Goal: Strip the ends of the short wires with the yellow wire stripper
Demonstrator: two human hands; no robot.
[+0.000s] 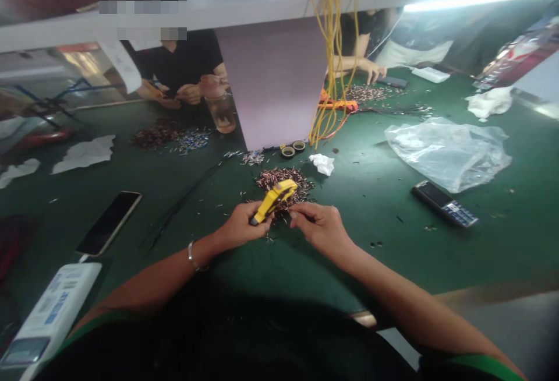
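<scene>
My left hand [242, 226] is wrapped round a yellow wire stripper [275, 199], its head tilted up and to the right. Close beside it, my right hand [325, 230] is closed in a pinch near the tool's lower side. Whatever sits between those fingertips is too small to make out. Just beyond both hands, a pile of short copper-coloured and dark wire pieces [273, 178] lies on the green table [371, 276], partly hidden by the stripper. Loose bits are scattered around the pile.
A phone [109, 223] and a white power bank [56, 305] lie left; a keypad phone [445, 203] and a plastic bag [449, 148] lie right. Yellow cables [329, 31] hang ahead by a pinkish panel [275, 90]. Across the table, co-workers' hands [190, 94] work near a bottle [220, 107].
</scene>
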